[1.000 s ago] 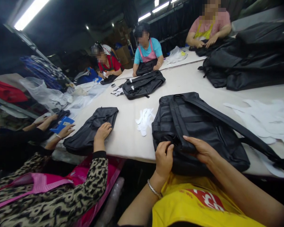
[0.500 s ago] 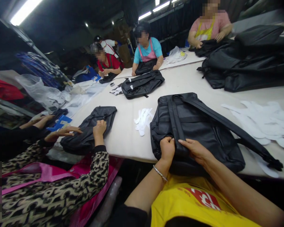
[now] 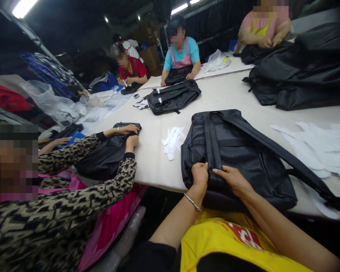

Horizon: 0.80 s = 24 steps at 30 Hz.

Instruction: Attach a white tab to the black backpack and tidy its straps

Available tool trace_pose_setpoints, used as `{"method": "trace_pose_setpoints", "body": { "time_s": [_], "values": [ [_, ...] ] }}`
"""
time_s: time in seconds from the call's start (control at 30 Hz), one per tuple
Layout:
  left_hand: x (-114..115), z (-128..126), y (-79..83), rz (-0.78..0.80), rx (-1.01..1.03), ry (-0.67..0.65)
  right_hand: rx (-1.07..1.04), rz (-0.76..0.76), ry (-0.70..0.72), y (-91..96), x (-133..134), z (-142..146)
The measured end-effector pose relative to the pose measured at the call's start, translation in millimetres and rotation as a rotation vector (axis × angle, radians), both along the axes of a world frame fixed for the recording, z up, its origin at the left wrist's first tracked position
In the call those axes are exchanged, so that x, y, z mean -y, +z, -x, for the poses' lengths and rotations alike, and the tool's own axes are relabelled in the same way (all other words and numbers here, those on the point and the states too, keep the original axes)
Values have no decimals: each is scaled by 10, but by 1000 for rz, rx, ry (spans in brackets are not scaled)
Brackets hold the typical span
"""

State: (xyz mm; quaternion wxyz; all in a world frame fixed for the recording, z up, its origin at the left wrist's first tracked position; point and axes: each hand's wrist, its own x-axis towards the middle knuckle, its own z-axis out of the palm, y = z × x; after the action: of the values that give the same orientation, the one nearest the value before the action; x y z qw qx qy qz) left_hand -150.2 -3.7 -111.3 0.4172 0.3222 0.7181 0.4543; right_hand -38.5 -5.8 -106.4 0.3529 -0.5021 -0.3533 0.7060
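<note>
A black backpack (image 3: 243, 151) lies back-side up on the white table (image 3: 229, 94) right in front of me, its shoulder straps running away to the right. My left hand (image 3: 200, 174) is closed in a pinch on the near end of a strap at the bag's bottom edge. My right hand (image 3: 232, 179) lies beside it on the same strap, fingers pressed together over the fabric.
A small heap of white cut pieces (image 3: 173, 141) sits left of the bag, a wider spread (image 3: 320, 147) at right. A person in a leopard-print sleeve (image 3: 107, 185) handles another black bag (image 3: 107, 155) at my left. More black bags (image 3: 300, 75) and seated workers line the far side.
My left hand has slid up from the bag's edge to pinch the strap, and my right hand has closed in beside it. The person at my left has leaned in, both arms over their bag.
</note>
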Motion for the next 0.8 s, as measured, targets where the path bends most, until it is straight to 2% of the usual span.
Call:
{"method": "trace_pose_setpoints", "body": {
  "time_s": [0.1, 0.23, 0.33, 0.53, 0.67, 0.8],
  "values": [
    [13, -1, 31, -36, -107, -37, -15, 53, -1, 24, -23, -22],
    [4, 15, 79, -163, -229, -184, -62, 103, 3, 93, -75, -94],
    [-22, 22, 79, -195, -269, -246, -12, 97, 33, 111, -89, -147],
    [-63, 5, 31, -115, -164, -156, 78, -143, 15, 7, -39, -108],
    [-70, -38, 54, -129, 19, -56, 15, -195, -87, 9, 11, 7],
    [-35, -78, 43, -147, 95, -58, -87, -158, -139, 90, 35, 89]
  ]
}}
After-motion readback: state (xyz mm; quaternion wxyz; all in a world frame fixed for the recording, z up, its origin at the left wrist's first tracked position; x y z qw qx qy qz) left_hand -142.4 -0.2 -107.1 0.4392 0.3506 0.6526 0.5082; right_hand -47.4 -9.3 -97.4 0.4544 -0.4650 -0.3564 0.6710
